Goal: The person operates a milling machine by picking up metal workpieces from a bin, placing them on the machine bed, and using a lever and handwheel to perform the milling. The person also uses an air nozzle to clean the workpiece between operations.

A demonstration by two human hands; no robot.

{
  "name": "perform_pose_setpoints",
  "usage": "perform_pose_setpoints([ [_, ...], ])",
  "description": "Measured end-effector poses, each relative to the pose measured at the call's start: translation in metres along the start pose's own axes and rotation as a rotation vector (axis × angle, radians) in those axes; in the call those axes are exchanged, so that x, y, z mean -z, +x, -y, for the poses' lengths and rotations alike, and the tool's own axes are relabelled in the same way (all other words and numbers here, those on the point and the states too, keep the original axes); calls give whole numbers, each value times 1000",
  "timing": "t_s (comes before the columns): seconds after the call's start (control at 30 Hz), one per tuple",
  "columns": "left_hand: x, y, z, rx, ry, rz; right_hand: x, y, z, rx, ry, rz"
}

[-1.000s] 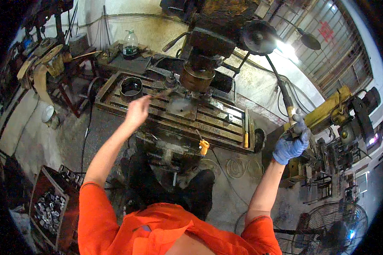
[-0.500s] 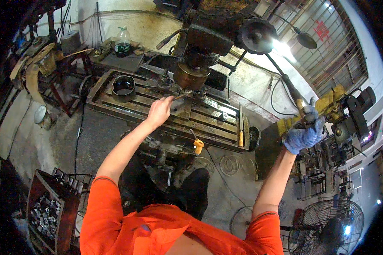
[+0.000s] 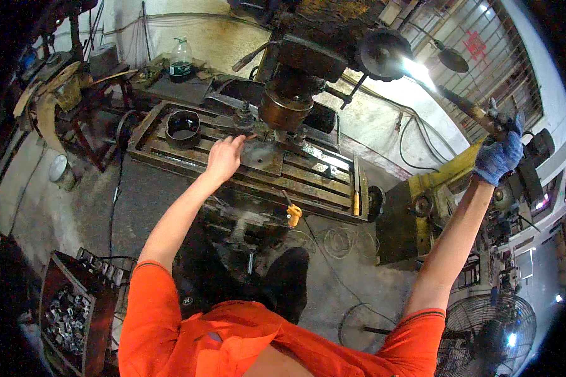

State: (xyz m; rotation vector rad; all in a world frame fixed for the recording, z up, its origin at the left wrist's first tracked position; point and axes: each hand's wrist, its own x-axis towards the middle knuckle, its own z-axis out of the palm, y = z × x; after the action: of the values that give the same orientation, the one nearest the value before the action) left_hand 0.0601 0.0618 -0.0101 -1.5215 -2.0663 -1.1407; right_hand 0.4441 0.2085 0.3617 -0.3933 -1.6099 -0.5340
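My bare left hand [image 3: 224,158] is over the front of the slotted machine table [image 3: 314,182], fingers pinched on a thin, dark brownish stick [image 3: 251,136]. Its tip points toward the metal block [image 3: 262,160] beneath the round spindle head [image 3: 286,107]; what the stick ends in is too small to make out. Far to the right, my right hand [image 3: 500,157], in a blue-grey knitted glove, is raised and closed round the end of a long lever [image 3: 465,108]. That lever runs from the handwheel hub [image 3: 383,53] on the machine head.
A dark round pot [image 3: 183,129] of liquid stands on the table's left. A yellow-handled tool [image 3: 356,202] lies at its right end; another yellow handle [image 3: 293,215] hangs at the front edge. A bin of metal parts [image 3: 69,320] is lower left, a caged fan [image 3: 490,333] lower right.
My right hand has swung the lever up and outward to the right. My left hand has drawn back leftward from under the spindle head with the thin stick.
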Motion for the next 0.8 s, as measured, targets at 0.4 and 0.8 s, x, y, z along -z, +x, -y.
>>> perform_pose_setpoints([
  [0.4, 101, -20, 99, 53, 450, -150, 3, -298, 107, -1060, 553, 577],
  [0.8, 105, -40, 105, 174, 455, 163, -62, -473, 166, -1744, 555, 1163],
])
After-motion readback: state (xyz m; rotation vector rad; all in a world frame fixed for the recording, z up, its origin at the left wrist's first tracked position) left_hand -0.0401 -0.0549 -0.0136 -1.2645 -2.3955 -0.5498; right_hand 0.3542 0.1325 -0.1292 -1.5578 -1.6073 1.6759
